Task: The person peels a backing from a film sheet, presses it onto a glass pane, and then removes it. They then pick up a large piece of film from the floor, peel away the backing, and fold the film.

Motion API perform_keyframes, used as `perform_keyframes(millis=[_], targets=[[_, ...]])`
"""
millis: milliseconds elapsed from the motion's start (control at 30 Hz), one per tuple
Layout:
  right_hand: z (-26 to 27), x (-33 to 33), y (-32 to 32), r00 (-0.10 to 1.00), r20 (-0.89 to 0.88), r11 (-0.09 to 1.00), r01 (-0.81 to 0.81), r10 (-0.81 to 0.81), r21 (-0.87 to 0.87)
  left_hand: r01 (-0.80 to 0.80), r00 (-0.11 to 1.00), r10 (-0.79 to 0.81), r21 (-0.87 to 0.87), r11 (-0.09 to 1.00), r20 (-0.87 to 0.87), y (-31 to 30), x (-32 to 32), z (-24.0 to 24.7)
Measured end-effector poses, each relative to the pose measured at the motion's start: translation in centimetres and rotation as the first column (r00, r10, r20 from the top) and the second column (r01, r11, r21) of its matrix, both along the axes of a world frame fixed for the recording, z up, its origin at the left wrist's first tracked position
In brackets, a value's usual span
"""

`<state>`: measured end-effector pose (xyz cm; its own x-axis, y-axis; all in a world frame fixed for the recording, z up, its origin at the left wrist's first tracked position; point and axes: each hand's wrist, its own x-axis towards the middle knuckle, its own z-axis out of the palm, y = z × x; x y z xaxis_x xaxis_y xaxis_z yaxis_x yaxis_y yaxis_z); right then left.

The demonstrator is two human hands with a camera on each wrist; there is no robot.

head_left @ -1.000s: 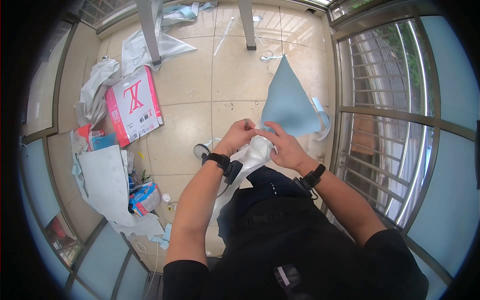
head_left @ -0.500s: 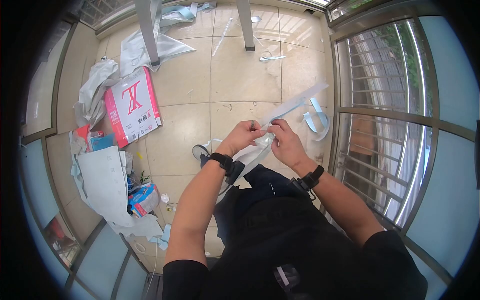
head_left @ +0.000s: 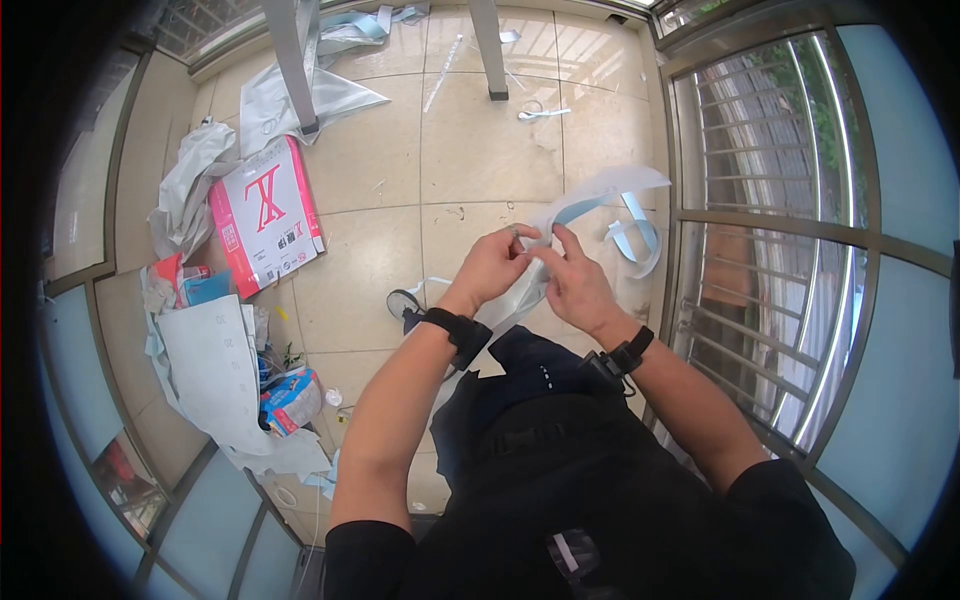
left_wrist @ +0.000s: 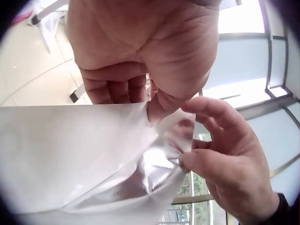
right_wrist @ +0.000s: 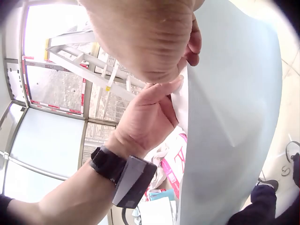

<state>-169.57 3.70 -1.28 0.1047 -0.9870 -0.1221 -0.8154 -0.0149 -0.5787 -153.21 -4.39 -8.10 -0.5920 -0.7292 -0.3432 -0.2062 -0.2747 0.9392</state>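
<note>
Between both hands is a thin flexible sheet [head_left: 600, 185], white on one face and pale blue on the other in the right wrist view [right_wrist: 234, 103]. My left hand [head_left: 492, 268] pinches its edge between thumb and fingers. Close beside it, my right hand [head_left: 580, 288] pinches the corner. In the left wrist view, a glossy see-through layer [left_wrist: 152, 166] shows at that corner, where the white face [left_wrist: 70, 150] is folded or parted. The sheet's far end curves away over the floor, and its lower part hangs toward the legs.
Curled blue strips [head_left: 632, 235] lie on the tiles at right. On the left are a pink-and-white carton [head_left: 265, 215], crumpled white wrapping [head_left: 195, 180] and a large white sheet [head_left: 205, 350]. Metal legs [head_left: 488, 50] stand ahead; a barred window [head_left: 770, 250] flanks the right.
The sheet, spread as a blue triangle ahead of the hands a second ago, has turned edge-on and now curves to the right. Both hands stay close together, their fingers shifting at the edge.
</note>
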Motion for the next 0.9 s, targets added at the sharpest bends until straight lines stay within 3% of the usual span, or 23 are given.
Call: perform_keyframes(millis=[67,200,267,300,367,467,900], targets=[[0.4,-0.2,-0.2,1.000,0.009,1.000,0.022,-0.022,0.017,0.123,0.984,-0.104,-0.129,0.984,0.142,0.1,-0.3,0.4],[0.4,-0.5,-0.3,1.000,0.021,1.000,0.013,-0.013,-0.005,0.168,0.978,-0.150,-0.122,0.978,0.146,-0.1,-1.0,0.4],[0.4,-0.7,-0.1,0.999,0.042,1.000,0.015,-0.015,0.000,0.094,0.995,-0.099,-0.159,0.983,-0.022,0.1,-1.3,-0.4],[0.5,-0.7,0.0,0.998,0.065,1.000,0.017,-0.018,0.007,0.094,0.995,-0.099,-0.157,0.983,-0.022,0.2,-1.5,-1.0],[0.5,-0.8,0.1,0.998,0.060,1.000,0.004,-0.005,0.021,0.031,0.993,-0.029,0.016,0.999,-0.111,0.1,-2.0,-1.6],[0.0,-1.1,0.2,0.998,0.061,1.000,-0.011,0.012,-0.009,0.101,0.995,-0.097,0.105,0.989,-0.037,-0.4,-1.6,-1.5],[-1.2,-2.0,1.8,0.997,0.081,0.998,0.004,0.002,-0.065,0.137,0.985,-0.152,0.161,0.978,0.086,-1.5,-0.3,-2.8]])
